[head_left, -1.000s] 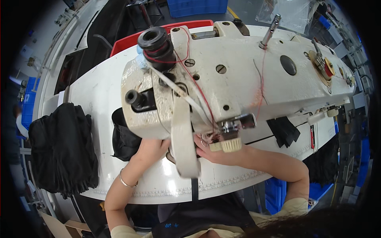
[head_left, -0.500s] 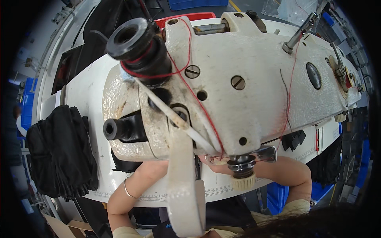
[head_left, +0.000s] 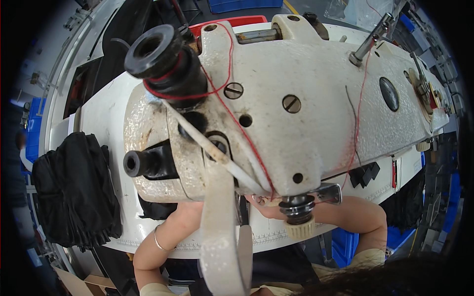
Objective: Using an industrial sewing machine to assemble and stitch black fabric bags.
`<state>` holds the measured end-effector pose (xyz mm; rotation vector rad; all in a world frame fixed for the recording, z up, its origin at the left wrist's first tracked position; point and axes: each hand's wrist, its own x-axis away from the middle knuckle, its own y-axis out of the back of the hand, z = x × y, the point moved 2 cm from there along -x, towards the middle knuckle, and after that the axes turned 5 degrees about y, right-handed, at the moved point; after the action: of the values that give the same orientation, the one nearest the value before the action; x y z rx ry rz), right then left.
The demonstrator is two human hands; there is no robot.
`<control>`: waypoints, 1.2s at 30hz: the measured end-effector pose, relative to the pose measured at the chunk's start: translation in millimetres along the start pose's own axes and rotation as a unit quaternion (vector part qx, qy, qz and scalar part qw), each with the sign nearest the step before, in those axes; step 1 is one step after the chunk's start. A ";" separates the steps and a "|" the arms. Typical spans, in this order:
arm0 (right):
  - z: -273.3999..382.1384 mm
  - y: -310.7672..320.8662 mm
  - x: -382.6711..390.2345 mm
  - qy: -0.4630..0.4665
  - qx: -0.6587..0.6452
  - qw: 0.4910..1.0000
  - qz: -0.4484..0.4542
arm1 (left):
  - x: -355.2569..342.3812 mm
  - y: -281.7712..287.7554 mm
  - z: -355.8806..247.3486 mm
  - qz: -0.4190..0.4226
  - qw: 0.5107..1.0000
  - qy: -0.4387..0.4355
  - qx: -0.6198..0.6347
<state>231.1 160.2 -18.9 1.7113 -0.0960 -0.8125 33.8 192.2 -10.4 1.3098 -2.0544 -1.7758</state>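
A white sewing machine [head_left: 321, 118] fills the middle of the view and hides most of what lies beneath its head. Red thread [head_left: 242, 130] runs from a black knob [head_left: 177, 81] down to the tension dial [head_left: 297, 212]. My left hand [head_left: 191, 211] reaches under the machine head, its fingers out of sight. Beside it a piece of black cloth [head_left: 159, 209] lies on the table. My right hand [head_left: 265, 209] comes in from the other side, below the head, with its fingers mostly covered. What either hand touches is hidden.
Stacked black fabric pieces [head_left: 76, 192] lie on the left of the white table [head_left: 118, 106]. A ruler strip [head_left: 276, 237] follows its near edge. Small black blocks [head_left: 364, 174] sit right of the machine. Blue bins [head_left: 345, 245] stand below the table, and a red tray [head_left: 232, 22] is behind.
The machine head sits slightly farther left in the view. Both hands stay under it, nearly in the same place.
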 end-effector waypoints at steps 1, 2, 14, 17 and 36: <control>5.9 -10.9 3.9 -0.014 -0.021 1.000 -0.011 | 2.9 -2.6 0.2 0.001 1.000 -0.001 0.001; 9.3 -18.8 7.9 -0.029 -0.042 0.998 -0.022 | 8.0 -6.4 0.9 -0.003 1.000 0.005 0.002; 1.4 -5.6 5.4 0.012 -0.112 0.994 0.011 | 9.2 -2.6 -1.3 0.055 0.984 0.139 0.093; 1.5 -3.3 7.3 0.007 -0.118 0.993 0.014 | 7.6 -3.8 -0.7 0.052 0.987 0.117 0.101; 2.1 -7.7 3.8 0.020 -0.110 0.994 0.018 | 1.7 -2.3 -2.8 0.023 0.992 0.094 0.078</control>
<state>230.1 159.2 -27.7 1.5126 -0.0095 -0.7337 35.6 189.2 -12.2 1.3980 -2.1340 -1.4379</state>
